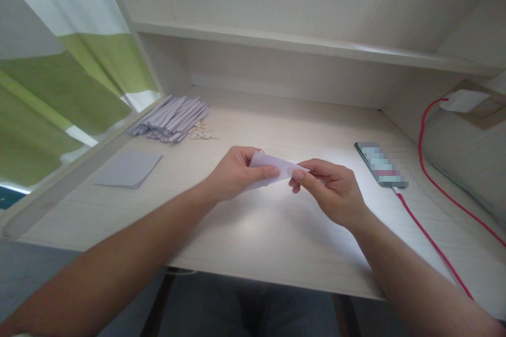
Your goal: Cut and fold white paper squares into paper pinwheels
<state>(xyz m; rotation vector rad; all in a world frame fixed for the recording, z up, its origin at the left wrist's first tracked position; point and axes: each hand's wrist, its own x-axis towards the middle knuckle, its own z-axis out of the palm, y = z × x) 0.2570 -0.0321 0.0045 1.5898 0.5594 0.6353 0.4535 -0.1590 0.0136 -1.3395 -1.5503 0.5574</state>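
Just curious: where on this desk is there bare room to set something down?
Bare desk lies near the front edge below both hands and behind them toward the back wall. Crowded: far left, with paper strips and flat sheets; right, with phone and red cable.

Single head-worn view, facing forward and down, close over the desk [276,231]

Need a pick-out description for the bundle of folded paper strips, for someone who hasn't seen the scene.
Start at the pale wooden desk and go to its far left corner, beside the green-and-white curtain. The bundle of folded grey strips lies there in a loose fan. Unlike the flat grey sheets nearer the front edge, it is many narrow pieces piled together.
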